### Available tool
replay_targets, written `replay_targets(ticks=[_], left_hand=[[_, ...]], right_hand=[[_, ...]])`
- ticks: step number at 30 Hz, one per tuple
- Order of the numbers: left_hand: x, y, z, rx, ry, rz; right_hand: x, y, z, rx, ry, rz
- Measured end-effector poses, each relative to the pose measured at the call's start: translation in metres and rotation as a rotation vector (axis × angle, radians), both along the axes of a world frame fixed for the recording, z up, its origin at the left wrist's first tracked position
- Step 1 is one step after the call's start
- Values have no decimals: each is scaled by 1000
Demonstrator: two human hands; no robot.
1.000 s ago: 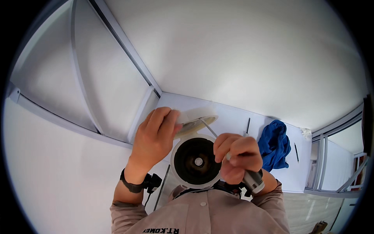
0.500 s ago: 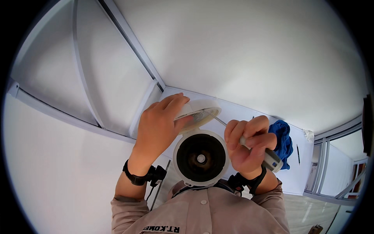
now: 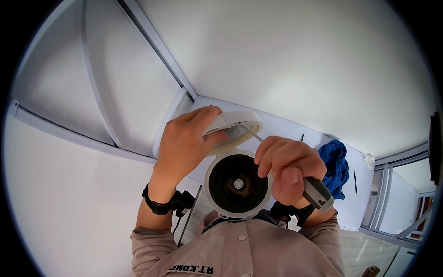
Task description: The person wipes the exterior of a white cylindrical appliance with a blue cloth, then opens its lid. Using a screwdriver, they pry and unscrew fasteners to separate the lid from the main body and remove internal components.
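A white rice cooker (image 3: 220,196) stands close to my body, its lid raised on the far side; the dark round hollow inside has a pale round knob in the centre. My left hand (image 3: 182,143) grips the left edge of the raised lid (image 3: 244,116), thumb on the underside and fingers over the outside. In my right hand (image 3: 293,168) is a screwdriver (image 3: 319,196) with a thick grey handle. Its thin metal shaft slants up and left to the lid's underside, where the tip reaches in near the rim. Exactly what the tip touches is too small to make out.
A crumpled blue cloth (image 3: 334,166) lies on the white table (image 3: 355,210) to the right, with a thin dark pen-like stick (image 3: 355,182) beyond it. Something whitish and crumpled (image 3: 368,159) sits at the far right corner. White walls rise at the back and left.
My right hand has rolled over and moved slightly left, swinging the screwdriver handle a little lower. The lid has tilted slightly in my left hand, and the shaft still reaches its underside.
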State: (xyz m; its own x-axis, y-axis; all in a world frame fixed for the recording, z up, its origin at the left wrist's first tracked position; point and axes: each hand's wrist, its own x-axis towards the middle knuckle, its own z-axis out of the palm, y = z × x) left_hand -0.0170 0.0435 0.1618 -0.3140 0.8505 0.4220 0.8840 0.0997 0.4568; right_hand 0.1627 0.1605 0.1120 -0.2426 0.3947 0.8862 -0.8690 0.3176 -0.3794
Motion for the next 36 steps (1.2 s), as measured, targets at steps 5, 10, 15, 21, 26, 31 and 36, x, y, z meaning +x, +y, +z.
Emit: replay_targets(ticks=[5, 10, 15, 21, 26, 31, 36], left_hand=[[-4, 2, -5, 29, 50, 16], [-2, 6, -1, 14, 34, 29], [1, 12, -4, 25, 21, 18], [-2, 12, -3, 17, 34, 2], [-5, 8, -3, 16, 19, -2], [-5, 6, 0, 4, 33, -21], [-7, 6, 1, -5, -8, -11]], right_hand=[[-17, -8, -6, 195, 40, -70], [-23, -1, -7, 163, 68, -63], [-16, 24, 1, -99, -35, 156], [-15, 29, 23, -325, -102, 238], [-15, 35, 40, -437, -240, 249], [-23, 35, 61, -528, -324, 232], [-27, 45, 61, -525, -331, 310]])
